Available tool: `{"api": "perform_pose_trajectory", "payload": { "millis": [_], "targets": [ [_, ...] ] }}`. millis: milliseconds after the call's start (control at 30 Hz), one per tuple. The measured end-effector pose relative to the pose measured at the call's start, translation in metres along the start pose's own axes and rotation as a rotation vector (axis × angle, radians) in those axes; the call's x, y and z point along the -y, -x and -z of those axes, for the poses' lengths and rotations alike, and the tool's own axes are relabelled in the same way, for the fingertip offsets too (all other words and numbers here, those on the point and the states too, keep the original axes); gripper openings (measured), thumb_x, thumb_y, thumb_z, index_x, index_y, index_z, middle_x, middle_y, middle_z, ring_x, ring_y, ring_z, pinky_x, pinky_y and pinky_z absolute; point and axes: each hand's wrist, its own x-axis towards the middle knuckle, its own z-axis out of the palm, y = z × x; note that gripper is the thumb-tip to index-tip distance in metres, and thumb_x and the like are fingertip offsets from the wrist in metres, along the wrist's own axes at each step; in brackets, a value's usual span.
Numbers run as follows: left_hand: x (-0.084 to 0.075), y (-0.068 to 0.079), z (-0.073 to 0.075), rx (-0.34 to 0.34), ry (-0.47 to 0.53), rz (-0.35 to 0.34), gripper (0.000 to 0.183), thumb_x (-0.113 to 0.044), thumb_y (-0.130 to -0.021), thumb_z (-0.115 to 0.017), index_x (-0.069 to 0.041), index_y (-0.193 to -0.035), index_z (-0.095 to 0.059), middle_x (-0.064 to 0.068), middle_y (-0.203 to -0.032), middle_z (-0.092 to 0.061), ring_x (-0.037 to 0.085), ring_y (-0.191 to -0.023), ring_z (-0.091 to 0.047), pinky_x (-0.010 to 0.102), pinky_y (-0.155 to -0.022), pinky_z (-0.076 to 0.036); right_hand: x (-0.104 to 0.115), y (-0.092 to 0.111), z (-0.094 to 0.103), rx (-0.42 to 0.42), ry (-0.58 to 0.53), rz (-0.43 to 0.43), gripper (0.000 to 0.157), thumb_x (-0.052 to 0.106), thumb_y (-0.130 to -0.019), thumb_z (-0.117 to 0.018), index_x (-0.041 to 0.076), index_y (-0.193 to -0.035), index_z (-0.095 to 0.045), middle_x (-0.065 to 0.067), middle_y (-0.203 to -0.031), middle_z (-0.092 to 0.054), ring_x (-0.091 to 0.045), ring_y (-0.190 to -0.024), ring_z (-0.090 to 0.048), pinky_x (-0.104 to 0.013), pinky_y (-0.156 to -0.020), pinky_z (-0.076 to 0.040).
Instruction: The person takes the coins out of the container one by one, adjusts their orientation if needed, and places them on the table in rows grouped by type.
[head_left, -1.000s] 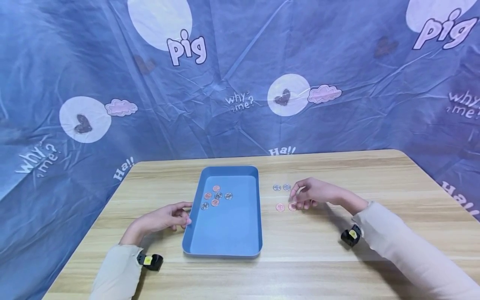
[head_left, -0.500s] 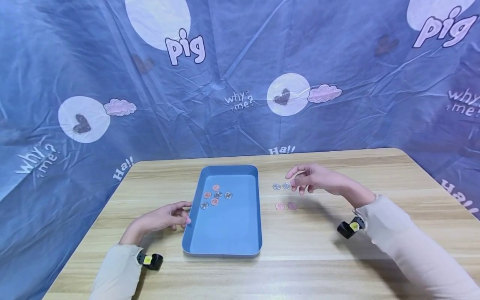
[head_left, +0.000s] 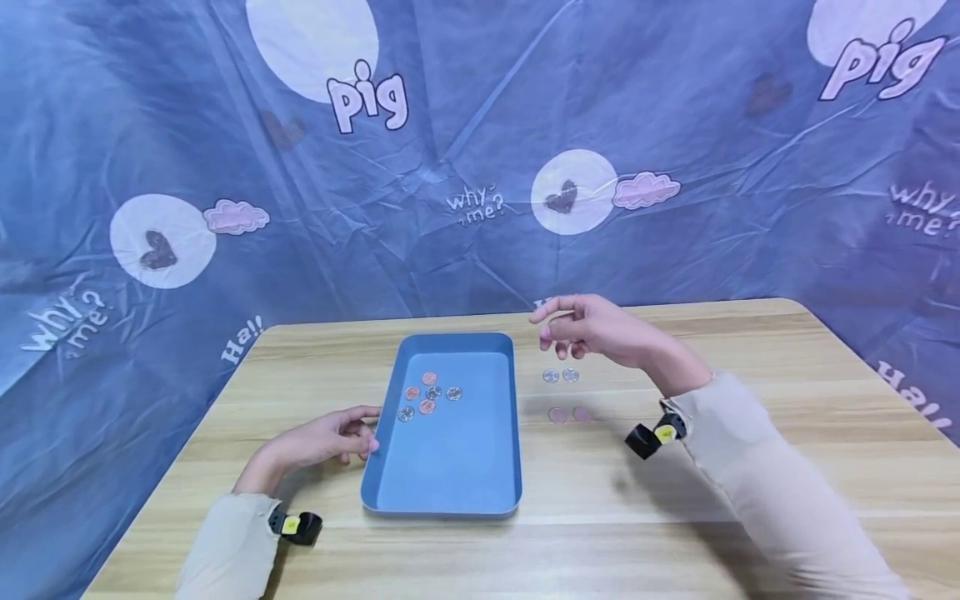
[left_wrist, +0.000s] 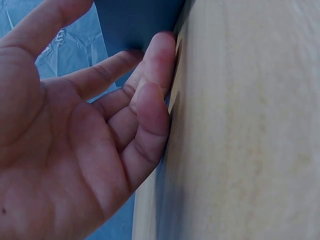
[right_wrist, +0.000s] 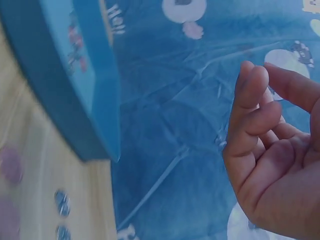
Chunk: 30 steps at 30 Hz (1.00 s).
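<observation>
Well, coins (head_left: 551, 376) lie inside and beside the tray (head_left: 450, 475); likely light, stiff, best pinched edgewise. Right hand (head_left: 603, 331) hovers empty, fingers loosely bent; left hand (head_left: 322, 437) touches the tray, fingers spread.

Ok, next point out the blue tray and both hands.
Blue tray (head_left: 450, 468): head view, on its bare floor.
Left hand (left_wrist: 80, 137): left wrist view, on the palm.
Right hand (right_wrist: 276, 159): right wrist view, on the palm.

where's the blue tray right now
In the head view, the blue tray sits on the wooden table just left of the picture's centre, with the left hand at its left side and four coins to its right.
</observation>
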Motion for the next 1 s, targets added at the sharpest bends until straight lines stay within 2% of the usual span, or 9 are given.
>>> {"api": "perform_pose_trajectory", "payload": {
  "millis": [200, 400, 600, 833, 1000],
  "targets": [
    [0.002, 0.001, 0.000, 0.003, 0.016, -0.004, 0.073, -0.023, -0.094, -0.062, 0.009, -0.148, -0.023, 0.007, -0.096, -0.059, 0.018, -0.088, -0.057, 0.025, -0.070, -0.048, 0.021, -0.017, -0.018, -0.001, -0.150, 0.034, 0.022, 0.008, -0.097, -0.051, 0.010, -0.118, -0.054, 0.001, -0.084, -0.064, -0.010, -0.066, -0.058, -0.021, -0.058, -0.039],
    [0.001, 0.001, 0.000, 0.004, 0.020, -0.005, 0.073, -0.022, -0.094, -0.062, 0.009, -0.148, -0.023, 0.007, -0.097, -0.059, 0.017, -0.087, -0.057, 0.025, -0.070, -0.048, 0.031, -0.035, -0.037, 0.013, -0.195, 0.037, 0.028, 0.009, -0.097, -0.051, 0.004, -0.125, -0.050, 0.001, -0.084, -0.064, -0.009, -0.065, -0.059, -0.021, -0.057, -0.040],
    [0.000, 0.000, -0.001, 0.010, 0.016, -0.004, 0.075, -0.024, -0.093, -0.062, 0.010, -0.147, -0.023, 0.008, -0.097, -0.059, 0.018, -0.087, -0.057, 0.026, -0.069, -0.048, 0.026, -0.054, -0.055, -0.012, -0.180, 0.000, 0.027, 0.014, -0.099, -0.052, 0.006, -0.125, -0.054, 0.000, -0.085, -0.064, -0.009, -0.064, -0.060, -0.022, -0.058, -0.041],
    [0.001, 0.000, -0.001, 0.008, 0.013, 0.000, 0.074, -0.024, -0.094, -0.061, 0.010, -0.147, -0.023, 0.005, -0.095, -0.058, 0.017, -0.087, -0.057, 0.025, -0.069, -0.048, 0.012, -0.073, -0.071, -0.060, -0.230, -0.029, 0.027, 0.014, -0.097, -0.055, 0.005, -0.123, -0.056, 0.000, -0.083, -0.064, -0.007, -0.060, -0.058, -0.020, -0.054, -0.040],
    [0.001, 0.000, 0.000, 0.008, 0.016, -0.007, 0.074, -0.023, -0.094, -0.062, 0.010, -0.147, -0.023, 0.005, -0.095, -0.058, 0.017, -0.086, -0.057, 0.025, -0.069, -0.047, 0.003, -0.084, -0.085, -0.069, -0.203, -0.050, 0.024, 0.015, -0.097, -0.055, 0.006, -0.119, -0.059, 0.000, -0.085, -0.064, -0.009, -0.062, -0.058, -0.021, -0.056, -0.040]
  ]
}}
